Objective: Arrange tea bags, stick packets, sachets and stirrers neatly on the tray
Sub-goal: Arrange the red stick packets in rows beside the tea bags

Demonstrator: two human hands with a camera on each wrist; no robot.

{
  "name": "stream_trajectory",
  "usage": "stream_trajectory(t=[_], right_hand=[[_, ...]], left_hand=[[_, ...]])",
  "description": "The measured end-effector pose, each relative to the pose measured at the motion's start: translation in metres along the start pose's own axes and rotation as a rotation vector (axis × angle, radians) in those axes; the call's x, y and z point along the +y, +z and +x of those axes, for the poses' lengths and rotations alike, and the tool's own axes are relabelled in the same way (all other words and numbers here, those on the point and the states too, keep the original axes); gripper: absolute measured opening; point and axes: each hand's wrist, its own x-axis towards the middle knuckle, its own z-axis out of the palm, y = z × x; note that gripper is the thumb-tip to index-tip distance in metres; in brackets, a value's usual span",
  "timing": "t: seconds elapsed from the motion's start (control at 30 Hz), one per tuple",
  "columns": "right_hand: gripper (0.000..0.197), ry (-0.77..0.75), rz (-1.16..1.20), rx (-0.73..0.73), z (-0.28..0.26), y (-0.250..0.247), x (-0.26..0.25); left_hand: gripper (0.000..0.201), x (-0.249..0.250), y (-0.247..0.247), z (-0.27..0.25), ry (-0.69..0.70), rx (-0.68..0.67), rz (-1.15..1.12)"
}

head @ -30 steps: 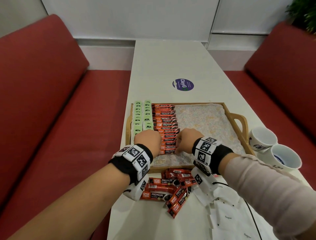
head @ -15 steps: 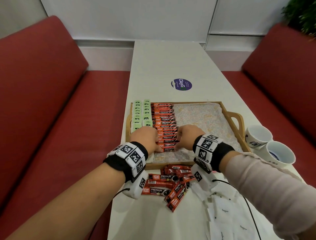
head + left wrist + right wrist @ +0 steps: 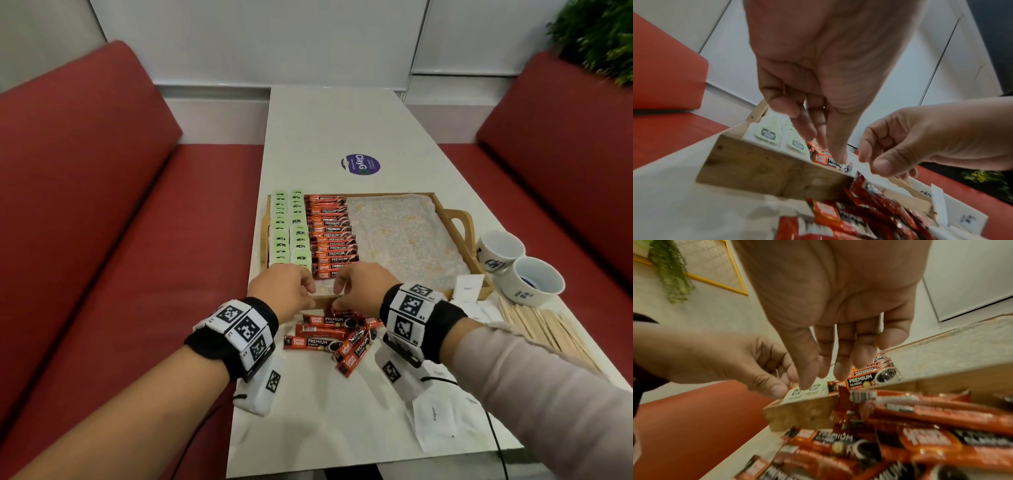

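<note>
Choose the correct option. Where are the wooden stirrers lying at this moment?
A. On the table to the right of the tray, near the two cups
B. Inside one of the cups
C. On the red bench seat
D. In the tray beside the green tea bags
A: the wooden stirrers lie fanned on the white table, outside the wooden tray and just in front of the two cups.

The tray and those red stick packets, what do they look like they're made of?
The tray looks like unvarnished light wood: visible grain and knots on its near wall, matte finish. Its floor seems lined with a speckled cloth or paper. The red stick packets look like glossy printed foil or plastic film, with shiny crimped ends.
</note>
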Motion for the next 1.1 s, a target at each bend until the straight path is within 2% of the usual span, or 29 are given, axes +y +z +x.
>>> stream_trajectory(t=[0.1,0.27,0.37,0.47,0.6,1.1], right_hand=[[0.018,-0.014,-0.068,-0.062,-0.011,0.011,-0.005],[0.051,-0.023,-0.188,-0.130,-0.024,0.029,-0.009],[0.061,-0.021,-0.226,-0.133,-0.026,0.039,-0.013],[0.064,-0.001,-0.280,-0.114,-0.025,0.048,-0.017],[0.052,0.015,-0.285,-0.134,-0.022,0.053,-0.020],[0.033,-0.036,-0.352,-0.152,-0.018,0.060,-0.029]], left_hand=[[0.020,-0.002,0.007,-0.009,0.013,-0.054,-0.013],[0.051,-0.005,0.019,-0.020,0.055,-0.111,0.145],[0.062,-0.005,0.026,-0.024,0.026,-0.146,0.249],[0.062,-0.006,0.032,-0.028,0.021,-0.170,0.326],[0.064,-0.010,0.039,-0.028,0.011,-0.197,0.315],[0.029,-0.017,0.051,-0.034,-0.018,-0.198,0.171]])
